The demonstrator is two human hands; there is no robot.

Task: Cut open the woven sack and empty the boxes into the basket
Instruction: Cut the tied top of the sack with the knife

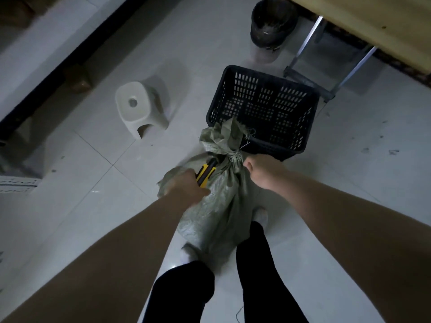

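A grey-green woven sack (219,206) stands on the tiled floor between my feet, its neck tied shut with string and its loose top flopping toward the basket. My left hand (186,187) grips a yellow and black utility knife (206,171), whose tip points at the tied neck. My right hand (263,171) is closed on the sack fabric just right of the knot. A black slotted plastic basket (261,108) sits right behind the sack with nothing in it. No boxes show; the sack hides its contents.
A white plastic stool (137,108) stands on the floor at the left. A dark bucket (271,22) is at the back. A wooden table top (384,24) with metal legs (310,40) fills the upper right. A dark rail runs along the left.
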